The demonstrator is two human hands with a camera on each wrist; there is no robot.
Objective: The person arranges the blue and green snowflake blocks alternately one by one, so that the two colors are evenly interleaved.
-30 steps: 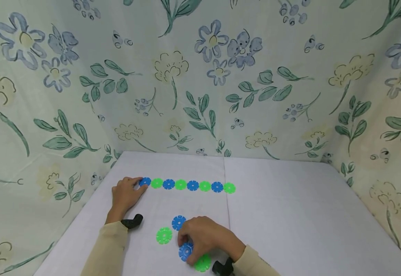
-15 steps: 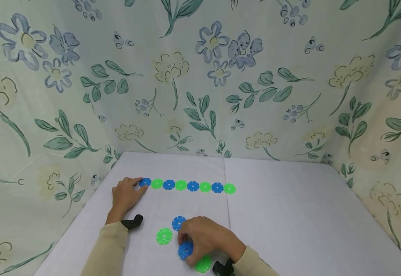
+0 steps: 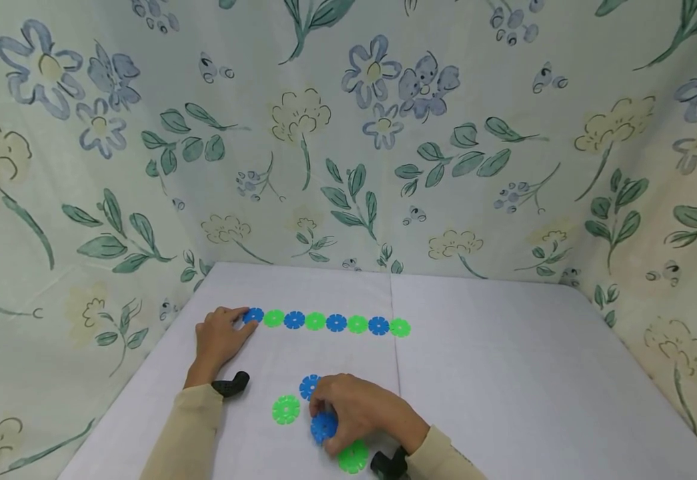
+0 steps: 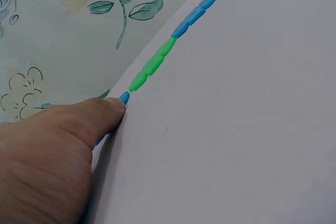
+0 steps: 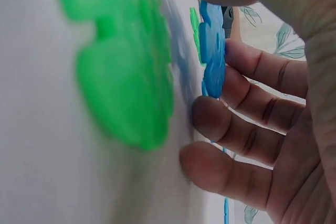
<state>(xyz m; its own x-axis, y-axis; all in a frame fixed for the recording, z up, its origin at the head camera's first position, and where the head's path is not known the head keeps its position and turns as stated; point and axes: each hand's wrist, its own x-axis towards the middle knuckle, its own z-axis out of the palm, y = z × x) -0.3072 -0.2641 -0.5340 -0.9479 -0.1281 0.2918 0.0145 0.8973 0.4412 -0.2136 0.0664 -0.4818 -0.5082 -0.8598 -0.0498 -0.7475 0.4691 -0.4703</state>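
A straight row of notched, flower-shaped plastic discs, blue and green by turns, lies across the back of the table in the head view. My left hand [image 3: 219, 340] has thumb and index finger on the blue disc [image 3: 254, 316] at the row's left end. Nearer the front, my right hand [image 3: 363, 410] pinches another blue disc [image 3: 324, 427], which the right wrist view shows on edge between thumb and fingers, just above the cloth. A green disc [image 3: 353, 457] lies below that hand. Beyond its fingertips lies a partly covered blue disc [image 3: 309, 387], with a green disc [image 3: 286, 409] to the left.
White cloth [image 3: 504, 367] covers the table, with a crease running front to back near the row's right end. A flower-print curtain [image 3: 348, 133] hangs behind and along both sides. Black wrist devices [image 3: 231, 385] sit at both cuffs.
The blue disc in my right hand has tilted and shifted slightly within the fingers. My left hand and the row stay put.
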